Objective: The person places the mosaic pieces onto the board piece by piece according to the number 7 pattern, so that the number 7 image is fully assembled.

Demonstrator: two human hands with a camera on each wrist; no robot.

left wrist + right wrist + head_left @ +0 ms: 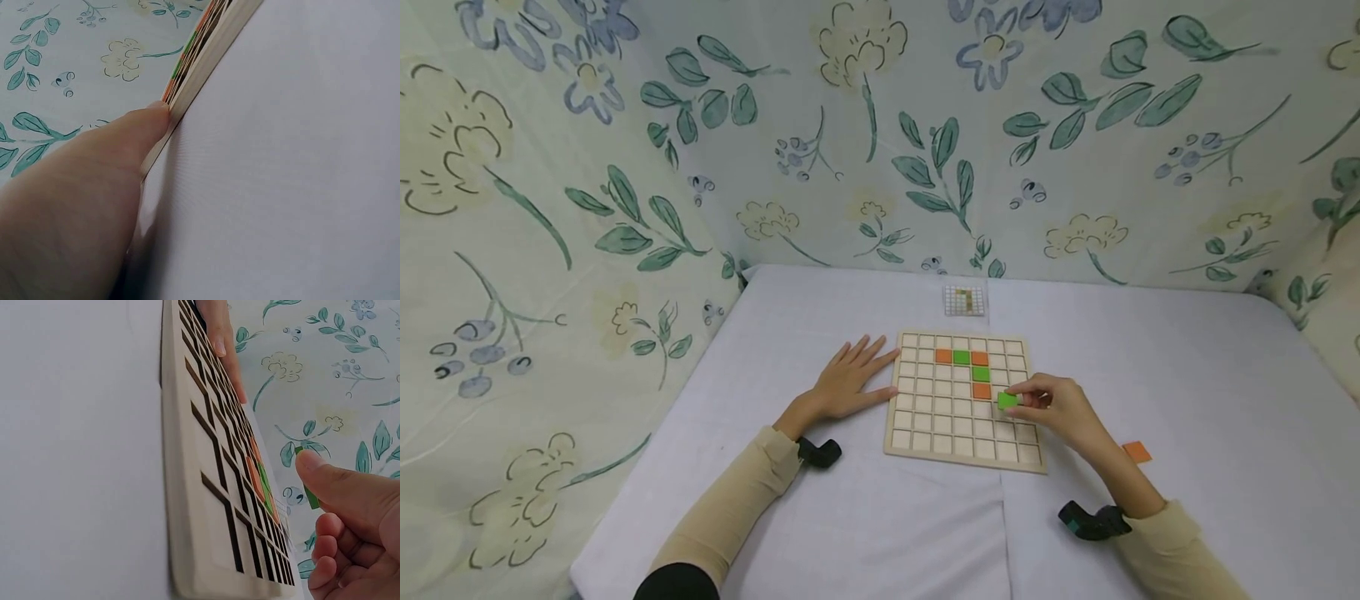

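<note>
A square wooden grid board (934, 425) lies on the white cloth. Orange and green square tiles fill several of its cells: three in a row near the top, then a green tile (981, 374) and an orange tile (981, 391) running down from the row's right end. My left hand (848, 385) lies spread at the board's left edge, its thumb (147, 128) against the wooden side. Over the board's right part, my right hand (1060, 407) pinches a green square tile (1007, 401) between thumb and fingers; the right wrist view shows this tile (309, 481) raised above the grid.
A small card (964, 301) with a printed grid pattern lies behind the board. One loose orange tile (1137, 452) rests on the cloth beside my right forearm. Floral fabric (865, 150) hangs behind the table and at its sides.
</note>
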